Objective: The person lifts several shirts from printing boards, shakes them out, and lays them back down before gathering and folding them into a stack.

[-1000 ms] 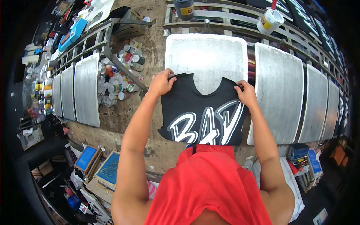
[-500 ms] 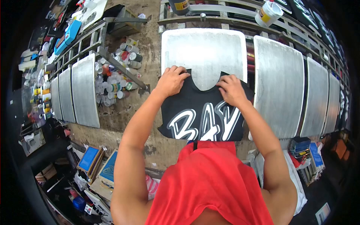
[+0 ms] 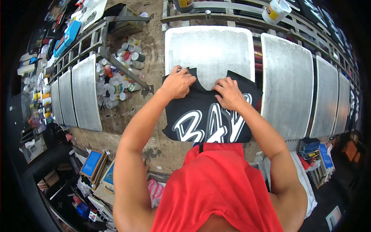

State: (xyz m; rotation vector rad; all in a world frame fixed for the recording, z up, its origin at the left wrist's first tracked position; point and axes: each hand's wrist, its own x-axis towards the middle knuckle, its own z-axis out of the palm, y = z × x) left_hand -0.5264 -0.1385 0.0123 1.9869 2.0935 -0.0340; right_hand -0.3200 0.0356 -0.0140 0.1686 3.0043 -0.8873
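A black shirt panel [image 3: 181,106] with large white and grey lettering lies over the near half of a pale, white-edged printing board [image 3: 208,46]. Its curved neckline faces away from me. My left hand [image 3: 179,83] has its fingers curled onto the panel's left shoulder, gripping the cloth there. On the other side of the neckline, my right hand [image 3: 228,93] pinches the fabric with bent fingers, and the cloth is rumpled around it. The right shoulder corner stands out beyond that hand. My right hand and forearm cover part of the lettering.
More pale boards [image 3: 288,87] stand in a row to the right, and others [image 3: 87,92] to the left. Wooden rails [image 3: 239,17] run behind, with a white tub [image 3: 276,11] on them. Several used cups [image 3: 123,83] lie heaped on the left. Framed screens [image 3: 92,162] stand lower left.
My right hand has moved left and slightly nearer to me, from the right shoulder to the neckline edge. The neckline has narrowed and the cloth there is pulled out of shape. My left hand stays at its shoulder.
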